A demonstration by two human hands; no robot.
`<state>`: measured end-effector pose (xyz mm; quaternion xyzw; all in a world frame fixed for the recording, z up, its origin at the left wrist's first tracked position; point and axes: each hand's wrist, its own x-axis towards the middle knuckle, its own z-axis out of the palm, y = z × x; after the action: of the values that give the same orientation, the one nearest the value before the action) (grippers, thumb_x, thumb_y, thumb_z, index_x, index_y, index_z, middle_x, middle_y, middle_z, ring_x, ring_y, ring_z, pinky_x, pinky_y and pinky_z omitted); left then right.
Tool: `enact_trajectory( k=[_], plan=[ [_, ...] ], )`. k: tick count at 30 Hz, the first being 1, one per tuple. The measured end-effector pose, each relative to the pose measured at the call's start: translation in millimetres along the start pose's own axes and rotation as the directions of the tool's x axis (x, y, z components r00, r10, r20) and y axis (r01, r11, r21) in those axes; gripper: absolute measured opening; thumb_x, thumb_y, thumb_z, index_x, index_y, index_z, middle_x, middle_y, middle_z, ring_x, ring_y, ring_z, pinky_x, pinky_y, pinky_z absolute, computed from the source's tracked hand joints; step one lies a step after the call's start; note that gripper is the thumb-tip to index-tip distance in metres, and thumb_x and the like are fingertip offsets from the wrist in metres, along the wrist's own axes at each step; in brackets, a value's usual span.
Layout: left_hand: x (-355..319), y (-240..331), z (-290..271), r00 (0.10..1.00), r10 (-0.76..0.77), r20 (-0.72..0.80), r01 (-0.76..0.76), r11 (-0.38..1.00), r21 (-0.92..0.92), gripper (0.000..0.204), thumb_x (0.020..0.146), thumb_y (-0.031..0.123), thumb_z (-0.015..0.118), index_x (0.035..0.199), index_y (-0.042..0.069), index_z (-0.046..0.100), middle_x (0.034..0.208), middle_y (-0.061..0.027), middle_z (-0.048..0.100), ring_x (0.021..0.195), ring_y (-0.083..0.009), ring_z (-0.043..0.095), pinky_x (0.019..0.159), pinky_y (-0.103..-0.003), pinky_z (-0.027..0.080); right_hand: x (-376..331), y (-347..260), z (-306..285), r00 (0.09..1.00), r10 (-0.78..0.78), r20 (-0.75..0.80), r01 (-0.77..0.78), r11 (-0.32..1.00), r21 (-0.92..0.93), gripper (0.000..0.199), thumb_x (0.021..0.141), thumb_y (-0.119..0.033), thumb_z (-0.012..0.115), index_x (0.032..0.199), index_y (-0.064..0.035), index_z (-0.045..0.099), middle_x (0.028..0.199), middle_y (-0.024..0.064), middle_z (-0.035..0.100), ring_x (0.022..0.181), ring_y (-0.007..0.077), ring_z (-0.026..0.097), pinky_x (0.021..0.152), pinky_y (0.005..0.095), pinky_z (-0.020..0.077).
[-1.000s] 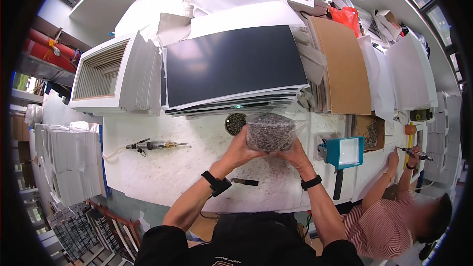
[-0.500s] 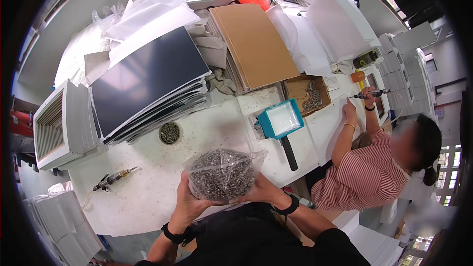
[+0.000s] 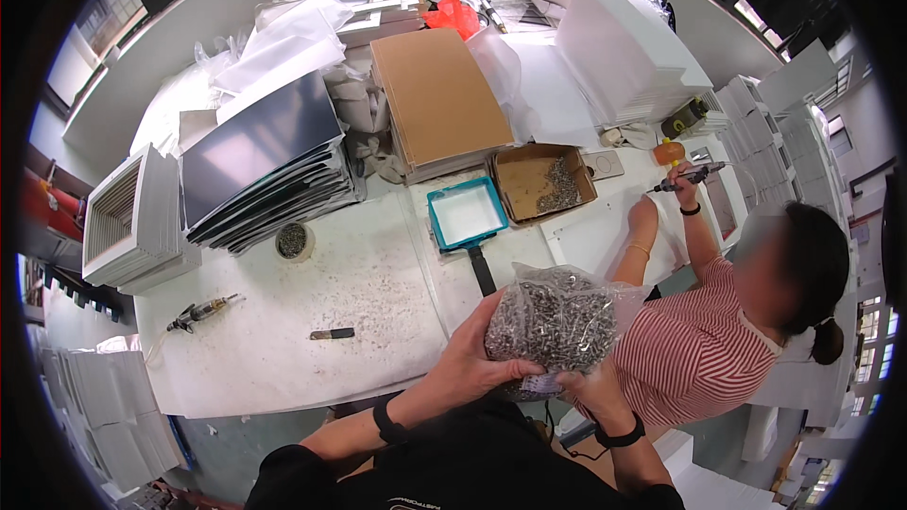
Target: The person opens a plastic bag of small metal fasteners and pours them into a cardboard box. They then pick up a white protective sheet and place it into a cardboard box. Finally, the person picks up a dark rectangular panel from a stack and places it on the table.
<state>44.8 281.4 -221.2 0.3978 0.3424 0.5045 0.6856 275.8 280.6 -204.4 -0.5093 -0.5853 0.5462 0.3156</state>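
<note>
in the head view, a clear bag (image 3: 553, 321) packed with small metal pieces is held up in front of the person, near the near edge of the white worktable (image 3: 283, 359) and a co-worker (image 3: 694, 331). the left hand (image 3: 477, 349) grasps its left side, thumb across the front; the right hand (image 3: 603, 392) grips the lower right. it is probably heavy for its bulk, its load shifting inside slick, thin film that sharp bits could pierce. both palms low under the bulk seem the safest hold, rather than the loose top corner.
</note>
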Motion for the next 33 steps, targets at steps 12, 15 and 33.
enact_trajectory(
  k=[12, 15, 33],
  plan=[
    [130.1, -72.1, 91.0, 0.999, 0.005, -0.032, -0.013, 0.966, -0.259, 0.099, 0.089, 0.038, 0.086, 0.159, 0.000, 0.028, 0.143, -0.0148, 0.055, 0.130, -0.0232, 0.056, 0.112, -0.038, 0.045, 66.8, 1.7, -126.0, 0.986, 0.151, -0.072, -0.131, 0.965, 0.227, 0.108, 0.092, -0.023, 0.077, 0.166, -0.0045, 0.001, 0.152, 0.0198, 0.043, 0.132, 0.0268, 0.054, 0.111, 0.0379, 0.0457],
    [156.9, -79.8, 91.4, 0.997, 0.026, -0.077, -0.053, 0.930, -0.365, 0.097, 0.091, 0.038, 0.085, 0.160, 0.002, 0.027, 0.144, -0.0146, 0.055, 0.130, -0.0235, 0.057, 0.112, -0.039, 0.046, 97.6, 2.8, -138.5, 0.985, 0.157, -0.077, -0.142, 0.975, 0.172, 0.101, 0.091, -0.028, 0.078, 0.163, -0.0013, 0.012, 0.156, 0.0220, 0.035, 0.136, 0.0267, 0.049, 0.112, 0.0371, 0.0441],
    [260.9, -122.1, 60.7, 0.943, -0.264, -0.204, -0.025, 0.555, -0.832, 0.061, 0.104, 0.043, 0.067, 0.148, 0.013, 0.038, 0.132, -0.0083, 0.061, 0.120, -0.0221, 0.066, 0.102, -0.043, 0.057, 238.6, -7.5, -141.6, 0.973, 0.186, -0.139, -0.211, 0.957, -0.199, 0.059, 0.091, -0.034, 0.080, 0.130, 0.0057, 0.060, 0.112, 0.0130, 0.071, 0.098, 0.0189, 0.068, 0.087, 0.0311, 0.0546]
  ],
)
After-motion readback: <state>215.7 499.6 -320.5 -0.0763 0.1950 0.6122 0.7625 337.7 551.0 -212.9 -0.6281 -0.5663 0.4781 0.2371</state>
